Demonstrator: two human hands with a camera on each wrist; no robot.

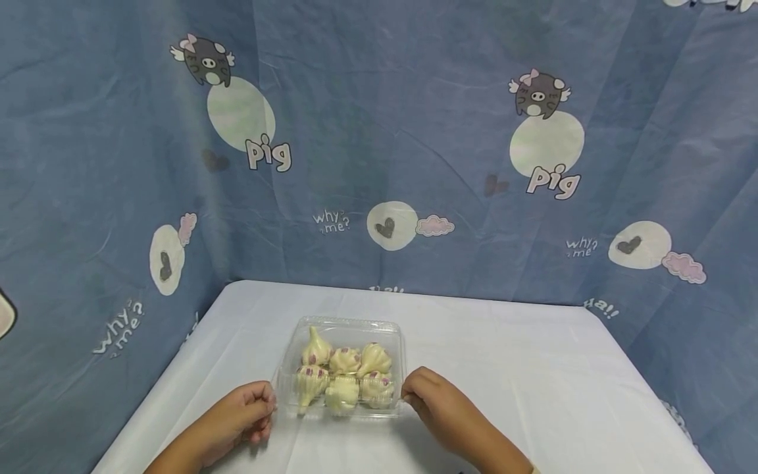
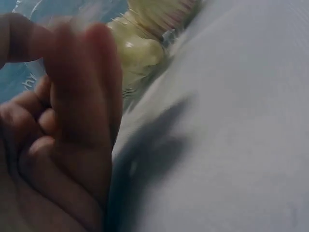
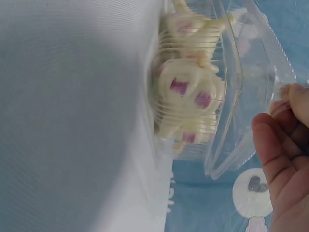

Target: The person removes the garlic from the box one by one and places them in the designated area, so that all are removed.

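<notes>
At the lower centre of the head view, a clear, rectangular, thin-walled plastic container [image 1: 401,352] sits on a white-cloth-covered table [image 1: 551,382], with six cream-coloured, purple-patched garlic bulbs [image 1: 345,360] in two rows inside it. Just left of its near corner, the person's bare left hand [image 1: 250,409] has thumb and fingertips brought together, apparently pinching the edge of the transparent, flexible plastic lid [image 3: 263,67]; the contact itself is blurred in the left wrist view. At the near right corner, the person's bare right hand [image 1: 431,400] pinches the lid too, a grip that shows plainly at the right of the right wrist view.

There the lid stands at an angle to the ribbed base, so it seems not pressed down. The likeliest trouble is uneven effort: if one hand pulls or pushes more than the other, the thin plastic may twist and its corners fall out of line. The right grip takes only the edge, so a slip could let the lid spring free. The bulb at the front left points its stem towards the near wall, where it might catch between the rims. A sharp upward tug could also tilt the light container and roll the bulbs together.
</notes>
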